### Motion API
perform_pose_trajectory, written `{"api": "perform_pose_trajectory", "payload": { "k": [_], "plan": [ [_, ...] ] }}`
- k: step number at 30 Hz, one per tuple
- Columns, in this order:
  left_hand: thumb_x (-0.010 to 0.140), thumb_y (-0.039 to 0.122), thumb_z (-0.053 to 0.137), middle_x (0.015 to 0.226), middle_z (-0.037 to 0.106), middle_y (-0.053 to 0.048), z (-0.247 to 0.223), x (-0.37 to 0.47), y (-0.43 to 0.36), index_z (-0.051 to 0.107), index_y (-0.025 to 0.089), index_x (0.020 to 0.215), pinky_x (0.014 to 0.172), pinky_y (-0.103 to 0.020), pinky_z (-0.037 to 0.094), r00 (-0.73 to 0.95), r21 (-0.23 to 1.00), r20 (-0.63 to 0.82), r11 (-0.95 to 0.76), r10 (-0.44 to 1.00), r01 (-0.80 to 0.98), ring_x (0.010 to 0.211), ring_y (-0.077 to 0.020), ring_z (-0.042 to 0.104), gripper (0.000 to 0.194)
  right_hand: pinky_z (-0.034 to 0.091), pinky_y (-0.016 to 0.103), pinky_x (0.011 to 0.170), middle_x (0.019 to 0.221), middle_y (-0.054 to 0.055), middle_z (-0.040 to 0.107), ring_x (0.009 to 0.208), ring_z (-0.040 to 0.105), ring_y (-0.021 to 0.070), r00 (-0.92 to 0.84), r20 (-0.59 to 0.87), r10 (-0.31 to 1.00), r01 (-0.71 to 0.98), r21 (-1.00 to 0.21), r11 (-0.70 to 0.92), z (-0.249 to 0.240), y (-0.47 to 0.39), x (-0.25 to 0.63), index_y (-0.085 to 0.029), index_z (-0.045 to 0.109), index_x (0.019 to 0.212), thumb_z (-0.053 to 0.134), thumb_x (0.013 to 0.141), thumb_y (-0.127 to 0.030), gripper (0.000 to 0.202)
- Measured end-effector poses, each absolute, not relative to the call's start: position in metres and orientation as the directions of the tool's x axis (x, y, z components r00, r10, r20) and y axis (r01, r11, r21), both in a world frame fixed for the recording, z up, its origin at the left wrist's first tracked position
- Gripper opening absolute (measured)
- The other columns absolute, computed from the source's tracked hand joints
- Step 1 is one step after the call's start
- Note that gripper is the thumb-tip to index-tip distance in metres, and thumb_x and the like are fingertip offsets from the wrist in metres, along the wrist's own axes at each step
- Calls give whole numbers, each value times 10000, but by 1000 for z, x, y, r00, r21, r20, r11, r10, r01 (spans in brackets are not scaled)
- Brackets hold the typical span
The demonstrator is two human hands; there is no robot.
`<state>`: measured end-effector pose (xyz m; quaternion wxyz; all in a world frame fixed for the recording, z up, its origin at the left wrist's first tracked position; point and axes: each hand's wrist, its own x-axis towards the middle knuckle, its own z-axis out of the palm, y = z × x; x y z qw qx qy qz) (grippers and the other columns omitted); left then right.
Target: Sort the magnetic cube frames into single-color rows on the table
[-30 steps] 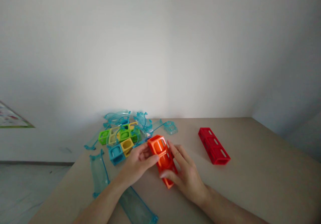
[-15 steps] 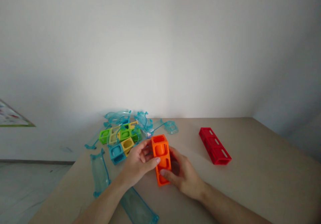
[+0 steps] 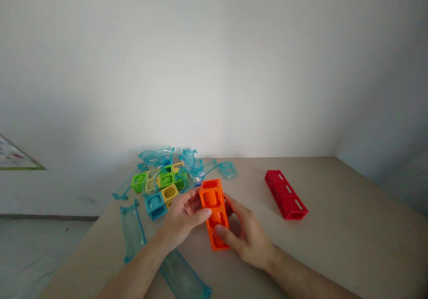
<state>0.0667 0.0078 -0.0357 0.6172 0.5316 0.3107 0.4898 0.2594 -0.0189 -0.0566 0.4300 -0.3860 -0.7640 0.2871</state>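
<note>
An orange marble-run block piece [image 3: 211, 197], long and hollow with round-cornered openings, is held between both hands above the table, slightly tilted. My left hand [image 3: 185, 216] grips its left side, thumb on the front face and fingers behind. On the lower right, my right hand [image 3: 245, 236] closes around it, thumb pressed to the front near the bottom. The fingertips behind the piece are hidden. To the right lies a red block piece [image 3: 286, 195] of like shape, resting on the table.
Left of my hands is a heap with green blocks [image 3: 138, 182], a yellow block [image 3: 169, 193], a blue block [image 3: 155, 204] and clear blue plastic parts [image 3: 157, 156]. Two clear blue troughs [image 3: 132, 227] lie nearer me, one partly under my left forearm. A wall [image 3: 227, 67] stands behind the table [image 3: 334, 227].
The orange piece has tipped a little, its top shifting slightly left and its bottom slightly right. Both hands keep their hold. The other pieces stay where they were.
</note>
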Motion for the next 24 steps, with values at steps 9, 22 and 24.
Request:
{"api": "perform_pose_trajectory", "payload": {
  "k": [9, 22, 24],
  "plan": [
    [851, 347, 688, 1251, 662, -149, -48, 69, 9, 599, 173, 1259, 935, -426, 542, 302, 988, 12, 35, 953, -149, 1035, -261, 688, 453, 545, 380, 739, 1154, 155, 662, 915, 688, 278, 90, 447, 890, 848, -502, 166, -41, -5, 284, -151, 442, 1380, 476, 947, -373, 488],
    [827, 366, 685, 1043, 703, -126, -46, 68, 10, 673, 139, 1085, 725, -342, 577, 264, 998, 20, -5, 964, -59, 781, -189, 691, 344, 504, 371, 766, 1009, 145, 696, 892, 678, 296, 136, 357, 924, 987, -134, -94, -30, 12, 310, -148, 667, 1045, 510, 919, -403, 325],
    [830, 365, 679, 1016, 703, -116, -45, 67, 9, 678, 144, 1072, 705, -329, 564, 272, 999, 24, -12, 962, -47, 758, -178, 680, 328, 466, 421, 901, 1148, 174, 660, 1068, 613, 336, 94, 402, 911, 994, -81, -67, -31, 14, 313, -147, 675, 1093, 512, 918, -427, 368]
  ]
}}
